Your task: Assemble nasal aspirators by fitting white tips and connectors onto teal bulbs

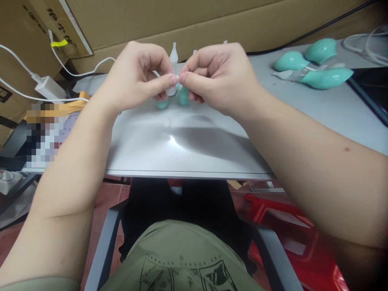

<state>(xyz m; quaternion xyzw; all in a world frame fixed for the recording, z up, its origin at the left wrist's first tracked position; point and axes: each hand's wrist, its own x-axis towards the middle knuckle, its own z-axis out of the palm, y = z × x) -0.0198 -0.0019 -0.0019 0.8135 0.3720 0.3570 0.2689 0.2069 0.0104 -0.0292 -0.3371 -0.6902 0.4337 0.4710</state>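
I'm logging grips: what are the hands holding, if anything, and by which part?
A small whitish piece, seemingly pinched by both the left hand and right hand; it's too small to tell by which part.

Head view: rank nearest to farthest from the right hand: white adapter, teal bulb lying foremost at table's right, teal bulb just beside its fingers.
From the right hand:
1. Teal bulb beside its fingers: just left, between the two hands.
2. Lying teal bulb: well to the right, on the table.
3. White adapter: far left, beyond the left forearm.
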